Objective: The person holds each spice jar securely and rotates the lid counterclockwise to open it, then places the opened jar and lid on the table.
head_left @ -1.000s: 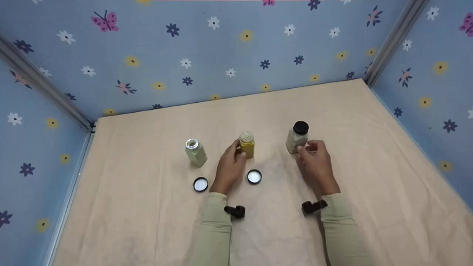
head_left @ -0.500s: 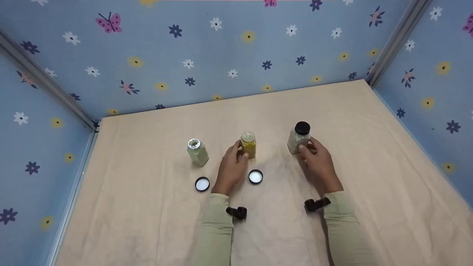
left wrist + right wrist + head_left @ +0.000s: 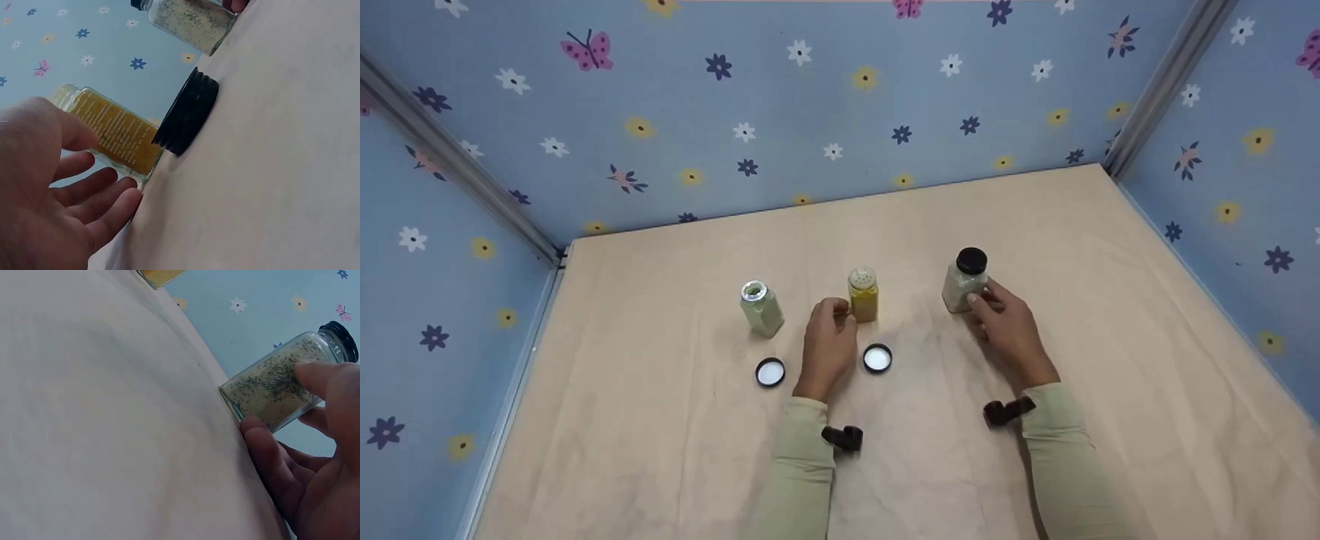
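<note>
My left hand point(image 3: 829, 349) is just left of a glass spice jar of yellow powder point(image 3: 863, 297). Its fingers are loosely bent with nothing between them, beside the jar's printed label point(image 3: 115, 132). That jar stands upright with a pale perforated shaker top. To the right, my right hand point(image 3: 1011, 334) holds a glass spice jar point(image 3: 960, 289) of pale, green-flecked seasoning between thumb and fingers. A black screw cap point(image 3: 340, 340) covers this jar, and its base rests on the cloth.
A third spice jar point(image 3: 763, 311) with pale green contents stands left, uncapped, a silvery ring at its mouth. Two black caps lie white inside up: one cap point(image 3: 770, 372) before it, another cap point(image 3: 877, 358) before the yellow jar. Flowered panels point(image 3: 825, 97) border the cloth-covered table point(image 3: 645, 315).
My left hand has let go of the yellow spice jar and drawn back slightly left and toward me. The right hand stays on its jar. The head view has shifted slightly.
</note>
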A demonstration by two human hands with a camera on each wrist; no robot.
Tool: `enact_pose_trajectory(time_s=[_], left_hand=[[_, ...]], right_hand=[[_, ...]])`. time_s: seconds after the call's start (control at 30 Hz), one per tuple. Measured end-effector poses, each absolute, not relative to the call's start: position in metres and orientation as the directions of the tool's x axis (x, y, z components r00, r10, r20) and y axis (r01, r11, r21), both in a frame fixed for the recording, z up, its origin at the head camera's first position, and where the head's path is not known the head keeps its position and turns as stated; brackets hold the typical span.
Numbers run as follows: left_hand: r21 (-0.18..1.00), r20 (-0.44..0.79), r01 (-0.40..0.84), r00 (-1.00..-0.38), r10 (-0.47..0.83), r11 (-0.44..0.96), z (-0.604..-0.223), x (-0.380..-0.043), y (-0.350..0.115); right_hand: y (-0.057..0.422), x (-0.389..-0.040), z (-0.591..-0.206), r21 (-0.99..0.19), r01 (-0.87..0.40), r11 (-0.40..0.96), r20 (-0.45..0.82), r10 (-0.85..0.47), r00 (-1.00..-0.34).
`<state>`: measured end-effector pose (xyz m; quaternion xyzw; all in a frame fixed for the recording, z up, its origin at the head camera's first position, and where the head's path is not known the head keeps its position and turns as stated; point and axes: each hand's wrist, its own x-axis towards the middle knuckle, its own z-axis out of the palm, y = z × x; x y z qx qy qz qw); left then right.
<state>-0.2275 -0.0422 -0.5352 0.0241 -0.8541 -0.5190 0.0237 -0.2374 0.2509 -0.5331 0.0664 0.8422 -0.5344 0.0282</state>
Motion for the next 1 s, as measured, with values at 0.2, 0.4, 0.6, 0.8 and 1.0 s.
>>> enact_pose_trajectory(time_s=[0.2,0.4,0.6,0.8,1.0], left_hand=[[0.890,0.013,-0.029,-0.996,-0.089,0.456,-0.536,-0.220,-0.040],[0.856,-0.001,0.001,-1.000,0.003,0.516,-0.533,-0.213,-0.030],[0.822,0.019,0.037,-0.999,0.038,0.569,-0.526,-0.211,-0.023],[0.823,0.028,0.071,-0.996,0.084,0.564,-0.523,-0.211,-0.014],[0.838,0.016,0.080,-0.992,0.123,0.539,-0.517,-0.211,-0.002]], right_hand=[[0.250,-0.237,-0.536,-0.893,0.125,0.431,-0.101,0.077,-0.992],[0.253,-0.238,-0.536,-0.899,0.138,0.417,-0.109,0.091,-0.990],[0.253,-0.240,-0.535,-0.901,0.126,0.416,-0.100,0.084,-0.991],[0.255,-0.238,-0.535,-0.903,0.082,0.421,-0.059,0.067,-0.996],[0.256,-0.238,-0.537,-0.925,0.062,0.375,-0.048,0.047,-0.998]])
